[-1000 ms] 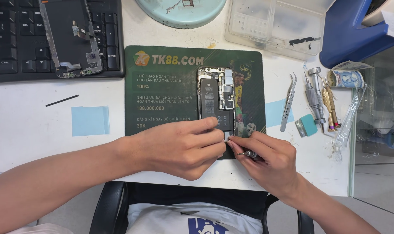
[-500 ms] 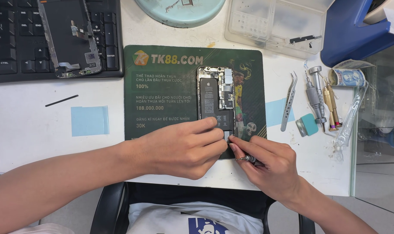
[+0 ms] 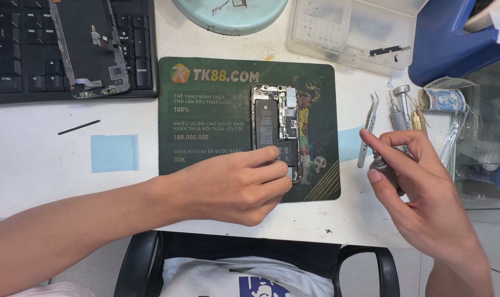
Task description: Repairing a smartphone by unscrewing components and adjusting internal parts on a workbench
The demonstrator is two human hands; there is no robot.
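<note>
An opened phone point(image 3: 275, 124) with its battery and boards exposed lies on a dark green mat point(image 3: 217, 137). My left hand point(image 3: 236, 187) rests on the mat's lower edge, fingertips pressing the phone's bottom end. My right hand point(image 3: 420, 192) is raised to the right of the mat, off the phone, with fingers closed around a small grey screwdriver point(image 3: 383, 169). The driver's tip is hidden by my fingers.
Tweezers point(image 3: 367, 129) and several metal drivers point(image 3: 401, 107) lie right of the mat. A detached phone screen point(image 3: 90, 47) rests on a black keyboard point(image 3: 8, 55) at top left. A clear parts box point(image 3: 349, 33), a teal dish point(image 3: 230, 12), a blue film square point(image 3: 114, 152).
My right hand has lifted away from the phone's lower end and moved right with the screwdriver. My left hand stays on the phone's bottom.
</note>
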